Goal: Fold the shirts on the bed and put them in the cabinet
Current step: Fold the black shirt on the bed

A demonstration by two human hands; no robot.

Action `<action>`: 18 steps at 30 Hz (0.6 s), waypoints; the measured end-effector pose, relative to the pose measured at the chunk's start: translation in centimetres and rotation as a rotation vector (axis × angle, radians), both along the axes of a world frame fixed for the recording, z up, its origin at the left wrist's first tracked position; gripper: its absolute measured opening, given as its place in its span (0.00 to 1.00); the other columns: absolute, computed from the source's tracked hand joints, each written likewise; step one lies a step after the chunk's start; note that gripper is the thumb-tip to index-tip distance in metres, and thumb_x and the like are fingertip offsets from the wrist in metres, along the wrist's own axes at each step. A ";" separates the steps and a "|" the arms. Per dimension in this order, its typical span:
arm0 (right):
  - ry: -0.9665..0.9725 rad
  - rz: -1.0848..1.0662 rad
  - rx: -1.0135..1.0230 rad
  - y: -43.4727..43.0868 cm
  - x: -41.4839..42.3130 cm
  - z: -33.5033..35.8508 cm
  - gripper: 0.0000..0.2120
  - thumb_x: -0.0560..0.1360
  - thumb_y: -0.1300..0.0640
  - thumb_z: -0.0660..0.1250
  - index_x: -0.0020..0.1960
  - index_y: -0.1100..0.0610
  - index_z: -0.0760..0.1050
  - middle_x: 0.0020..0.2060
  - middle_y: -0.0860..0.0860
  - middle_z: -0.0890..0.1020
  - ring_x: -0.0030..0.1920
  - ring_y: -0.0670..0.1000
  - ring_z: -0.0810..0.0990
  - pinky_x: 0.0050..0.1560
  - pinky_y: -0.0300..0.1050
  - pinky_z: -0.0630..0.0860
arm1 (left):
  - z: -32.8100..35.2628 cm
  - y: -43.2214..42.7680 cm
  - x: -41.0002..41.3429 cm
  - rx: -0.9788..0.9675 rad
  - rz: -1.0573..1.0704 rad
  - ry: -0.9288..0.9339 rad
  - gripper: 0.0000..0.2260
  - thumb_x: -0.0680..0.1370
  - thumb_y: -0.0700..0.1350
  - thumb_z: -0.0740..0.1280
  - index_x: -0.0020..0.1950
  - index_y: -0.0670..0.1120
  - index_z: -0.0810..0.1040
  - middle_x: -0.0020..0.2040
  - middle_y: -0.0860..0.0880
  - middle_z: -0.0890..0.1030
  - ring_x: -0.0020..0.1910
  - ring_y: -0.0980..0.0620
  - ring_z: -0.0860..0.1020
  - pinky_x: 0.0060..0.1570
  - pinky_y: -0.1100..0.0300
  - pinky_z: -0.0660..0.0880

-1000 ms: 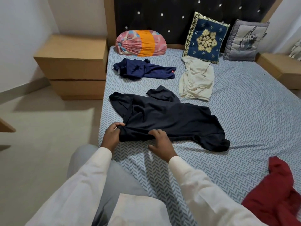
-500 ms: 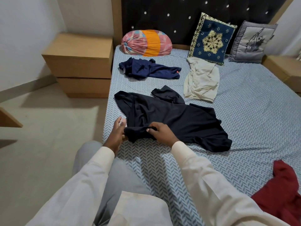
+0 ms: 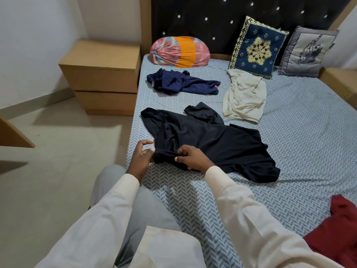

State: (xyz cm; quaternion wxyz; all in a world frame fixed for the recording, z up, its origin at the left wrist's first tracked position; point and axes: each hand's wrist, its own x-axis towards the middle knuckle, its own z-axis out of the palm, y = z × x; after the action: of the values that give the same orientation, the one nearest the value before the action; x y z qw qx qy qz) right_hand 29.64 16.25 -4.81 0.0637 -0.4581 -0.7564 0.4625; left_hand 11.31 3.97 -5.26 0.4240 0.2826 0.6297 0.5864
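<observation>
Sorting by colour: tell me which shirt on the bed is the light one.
The cream shirt, crumpled before the blue cushion; the black shirt, navy shirt and red shirt are dark.

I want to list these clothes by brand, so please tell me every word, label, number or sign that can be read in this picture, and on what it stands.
No text here can be read.
Small red tag on the navy shirt: too small to read.
White label at the left end of the same shirt: blurred, unreadable.
Black shirt, cream shirt, red shirt: no writing shows.
</observation>
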 end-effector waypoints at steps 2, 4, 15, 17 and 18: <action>0.022 0.065 0.044 -0.4 -0.3 0.1 0.17 0.71 0.54 0.77 0.56 0.50 0.76 0.50 0.46 0.80 0.49 0.46 0.80 0.45 0.39 0.78 | -0.3 0.0 -0.3 -0.007 0.048 -0.014 0.07 0.82 0.39 0.63 0.57 0.44 0.77 0.47 0.43 0.82 0.46 0.48 0.81 0.56 0.44 0.78; 0.040 0.117 0.088 -1.1 -0.9 0.2 0.20 0.69 0.55 0.78 0.58 0.50 0.76 0.54 0.47 0.80 0.52 0.44 0.78 0.51 0.34 0.73 | -0.4 0.0 -0.4 -0.008 0.059 -0.017 0.07 0.81 0.40 0.63 0.54 0.47 0.81 0.49 0.47 0.83 0.50 0.49 0.81 0.59 0.44 0.77; 0.077 -0.047 0.190 -1.2 -2.3 -0.8 0.10 0.76 0.44 0.67 0.41 0.48 0.76 0.34 0.46 0.81 0.37 0.49 0.81 0.44 0.55 0.82 | -0.1 -0.2 0.2 0.007 -0.102 -0.002 0.19 0.81 0.42 0.65 0.70 0.56 0.70 0.50 0.44 0.84 0.49 0.51 0.82 0.55 0.56 0.77; 0.078 -0.049 0.192 -1.0 -2.3 -0.9 0.10 0.76 0.43 0.67 0.41 0.49 0.76 0.33 0.46 0.80 0.37 0.49 0.80 0.44 0.55 0.82 | -0.2 -0.2 0.4 0.028 -0.182 0.061 0.22 0.78 0.40 0.69 0.70 0.56 0.71 0.43 0.45 0.83 0.47 0.53 0.81 0.54 0.59 0.76; 0.079 -0.043 0.194 -1.0 -2.3 -1.0 0.10 0.76 0.44 0.67 0.41 0.49 0.76 0.33 0.46 0.79 0.36 0.48 0.79 0.43 0.54 0.81 | -0.3 -0.2 0.4 0.030 -0.194 0.076 0.22 0.77 0.39 0.70 0.68 0.55 0.74 0.43 0.47 0.83 0.47 0.53 0.81 0.55 0.59 0.76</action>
State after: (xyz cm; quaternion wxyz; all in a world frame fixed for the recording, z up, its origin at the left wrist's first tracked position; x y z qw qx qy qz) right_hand 27.29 15.27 -5.78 0.1477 -0.4474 -0.7845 0.4032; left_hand 11.70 3.75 -5.51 0.4500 0.3706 0.6063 0.5409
